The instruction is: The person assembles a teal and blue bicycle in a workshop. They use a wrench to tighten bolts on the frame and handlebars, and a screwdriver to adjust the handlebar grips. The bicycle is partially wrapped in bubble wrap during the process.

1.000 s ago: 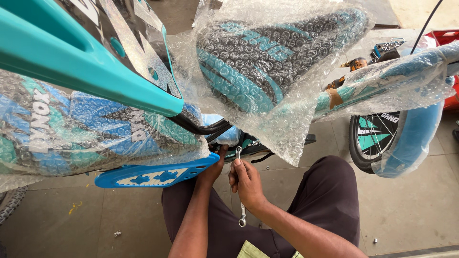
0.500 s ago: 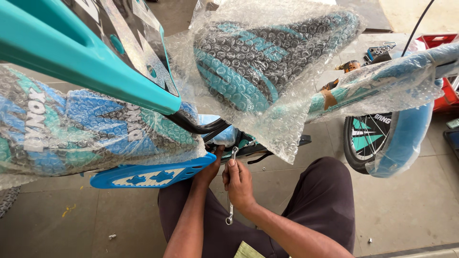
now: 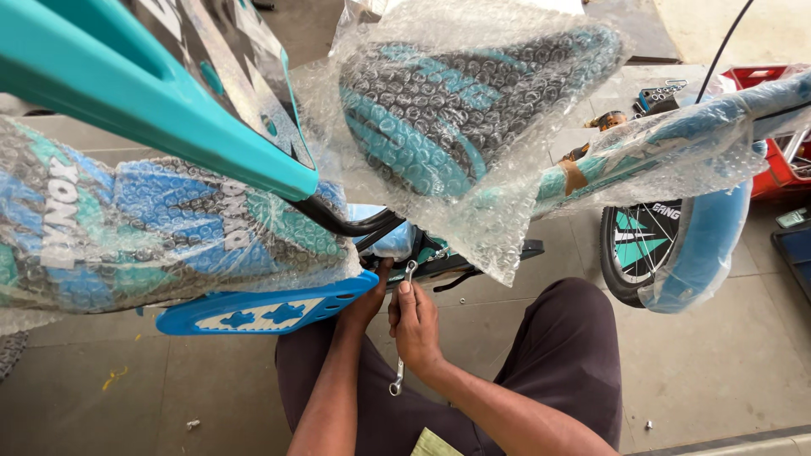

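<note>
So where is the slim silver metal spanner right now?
In the head view, the slim silver metal spanner sits low and centre, gripped by the right hand, its top end under the bubble-wrapped teal and black saddle, beside the blue plastic chain guard.

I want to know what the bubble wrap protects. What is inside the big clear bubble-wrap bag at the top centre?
A bicycle saddle, black with teal stripes, shows through the clear bubble-wrap bag. Its underside and mount are covered.

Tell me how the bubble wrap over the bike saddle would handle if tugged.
The bubble wrap looks thin and floppy, hanging in loose folds below the saddle, so it would likely crumple and feel very light. It seems loosely draped, so it may slide off rather than resist.
</note>
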